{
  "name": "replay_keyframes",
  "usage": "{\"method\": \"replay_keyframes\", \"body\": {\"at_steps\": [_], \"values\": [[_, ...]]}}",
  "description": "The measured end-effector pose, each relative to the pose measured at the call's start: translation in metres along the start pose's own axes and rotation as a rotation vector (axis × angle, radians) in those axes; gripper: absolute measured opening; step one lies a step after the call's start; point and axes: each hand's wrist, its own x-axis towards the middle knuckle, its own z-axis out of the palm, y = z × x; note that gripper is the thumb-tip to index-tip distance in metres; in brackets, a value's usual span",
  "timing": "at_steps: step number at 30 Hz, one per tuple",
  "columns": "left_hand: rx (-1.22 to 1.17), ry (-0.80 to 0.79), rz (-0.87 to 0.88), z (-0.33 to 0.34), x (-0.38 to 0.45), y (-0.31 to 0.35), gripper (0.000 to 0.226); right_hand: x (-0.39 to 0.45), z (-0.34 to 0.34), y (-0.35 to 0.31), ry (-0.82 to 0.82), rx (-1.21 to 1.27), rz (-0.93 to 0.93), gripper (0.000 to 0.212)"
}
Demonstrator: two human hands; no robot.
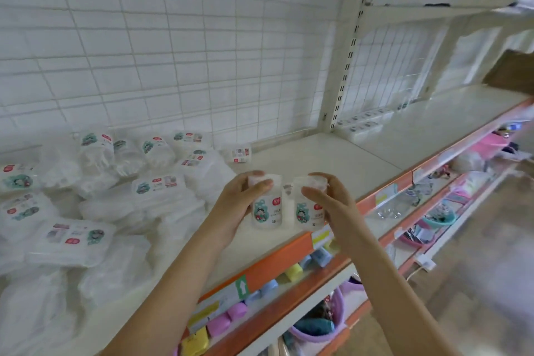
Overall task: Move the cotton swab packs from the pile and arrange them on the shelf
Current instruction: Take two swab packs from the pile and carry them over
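Swab jars stood upright at frame centre near the shelf's (332, 159) orange front edge: left jar (263, 212) grasped by the left hand (239, 205), right jar (308, 211) by the right hand (332, 202). Packs (86, 211) lay piled lower left; bare shelf stretched right.

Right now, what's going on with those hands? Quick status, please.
Left hand grips one upright swab jar, right hand another, side by side near shelf front edge. Pile waits left. Nothing in the way.
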Motion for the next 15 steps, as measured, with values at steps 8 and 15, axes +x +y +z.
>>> {"method": "replay_keyframes", "body": {"at_steps": [8, 15], "values": [[-0.078, -0.172, 0.016, 0.11, 0.034, -0.009, 0.032, -0.022, -0.117, -0.015, 0.175, 0.113, -0.024, 0.047], [-0.068, -0.277, -0.067, 0.226, 0.062, -0.037, 0.054, -0.035, -0.236, -0.001, 0.337, 0.048, 0.004, 0.052]]}}
